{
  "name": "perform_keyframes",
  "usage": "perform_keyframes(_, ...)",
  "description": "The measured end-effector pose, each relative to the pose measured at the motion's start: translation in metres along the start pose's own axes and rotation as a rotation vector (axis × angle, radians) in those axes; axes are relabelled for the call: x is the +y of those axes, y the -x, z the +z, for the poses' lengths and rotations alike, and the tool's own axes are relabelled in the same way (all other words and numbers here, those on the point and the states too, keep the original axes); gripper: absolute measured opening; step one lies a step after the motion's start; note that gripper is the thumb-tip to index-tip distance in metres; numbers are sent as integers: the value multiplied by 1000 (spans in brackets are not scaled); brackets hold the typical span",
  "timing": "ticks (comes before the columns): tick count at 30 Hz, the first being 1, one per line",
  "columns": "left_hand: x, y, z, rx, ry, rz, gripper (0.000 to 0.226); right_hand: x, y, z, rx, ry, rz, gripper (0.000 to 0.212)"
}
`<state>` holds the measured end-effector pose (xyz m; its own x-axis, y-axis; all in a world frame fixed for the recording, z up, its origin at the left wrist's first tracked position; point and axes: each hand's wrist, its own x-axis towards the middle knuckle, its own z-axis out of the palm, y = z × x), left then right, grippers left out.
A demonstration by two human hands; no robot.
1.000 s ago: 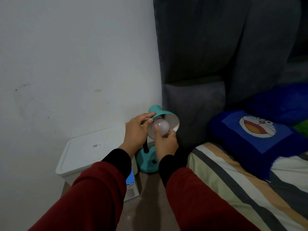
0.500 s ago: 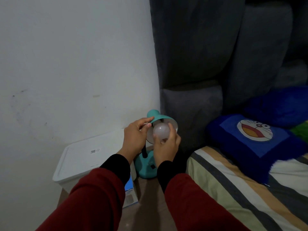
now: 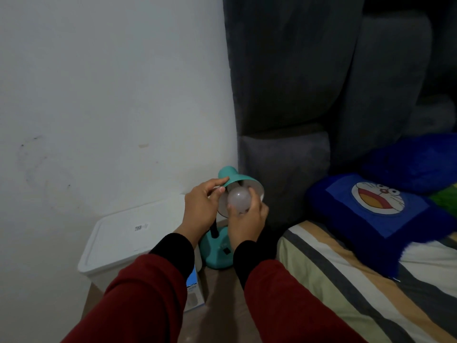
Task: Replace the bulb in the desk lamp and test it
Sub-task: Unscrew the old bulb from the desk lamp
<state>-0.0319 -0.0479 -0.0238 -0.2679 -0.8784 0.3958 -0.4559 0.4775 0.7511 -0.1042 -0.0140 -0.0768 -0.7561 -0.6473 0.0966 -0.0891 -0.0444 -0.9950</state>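
Note:
A small teal desk lamp point(image 3: 217, 254) stands on a low brown surface between a white bin and the bed. Its teal shade point(image 3: 235, 178) tilts toward me with the white inside showing. My left hand point(image 3: 201, 209) grips the shade's left rim, thumb on top. A round white bulb point(image 3: 238, 199) sits at the mouth of the shade, unlit. My right hand point(image 3: 247, 222) holds the bulb from below, with fingers wrapped around its sides. The bulb's base and the socket are hidden inside the shade.
A white lidded bin point(image 3: 133, 240) stands left of the lamp against the white wall. A small blue-and-white box point(image 3: 194, 293) lies below my left wrist. On the right is a bed with a striped sheet point(image 3: 346, 280), a blue cartoon pillow point(image 3: 380, 219), and a dark grey headboard point(image 3: 284, 169).
My right hand has shifted its grip around the bulb, fingers now further over its right side. The left hand stays on the shade. The camera has tilted slightly.

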Motion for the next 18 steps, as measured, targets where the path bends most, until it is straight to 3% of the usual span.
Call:
perform_keyframes(5, 0, -1, 0, -1, 4, -7, 28, -1, 1, 2, 26, -81, 84, 75)
perform_keyframes(9, 0, -1, 1, 6, 5, -8, 28, -1, 1, 0, 26, 8, -1, 63)
perform_keyframes(18, -1, -2, 2, 10, 2, -7, 28, -2, 0, -5, 3, 22, -58, 76)
